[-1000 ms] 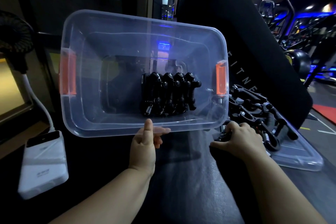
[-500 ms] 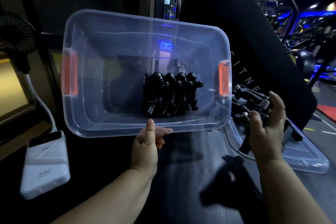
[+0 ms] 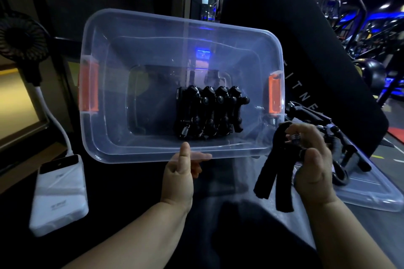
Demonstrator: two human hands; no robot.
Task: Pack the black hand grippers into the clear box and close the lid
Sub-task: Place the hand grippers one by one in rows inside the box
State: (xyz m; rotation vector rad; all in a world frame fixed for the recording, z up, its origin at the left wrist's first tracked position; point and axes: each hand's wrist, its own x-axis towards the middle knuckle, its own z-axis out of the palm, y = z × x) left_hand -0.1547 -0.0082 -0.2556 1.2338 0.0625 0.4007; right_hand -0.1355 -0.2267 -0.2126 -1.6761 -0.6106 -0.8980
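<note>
The clear plastic storage box [image 3: 153,17] is tipped so its open mouth faces the person. The left hand [image 3: 179,179] grips the middle of the near rim, thumb laid up over the edge and the other fingers curled under it. Inside, a row of black hand grippers [image 3: 209,113] lies packed side by side against the near-right part of the floor, their long axes running from near wall to far wall.

The right hand [image 3: 312,168] hovers just outside the box's near-right corner, below the orange latch [image 3: 274,96]. Its fingers [image 3: 306,135] are clamped round the spring end of one black foam-handled hand gripper [image 3: 269,177], whose two handles point down and toward the person. The box mouth therefore lies up and to the left of this hand, which is much the nearer of the two to the open space right of the row.

To match the row, the gripper probably needs lifting over the rim and turning slightly. More black grippers [image 3: 323,120] wait on the clear lid [image 3: 371,194], which lies flat on the dark bench [image 3: 131,203] behind the right hand.
</note>
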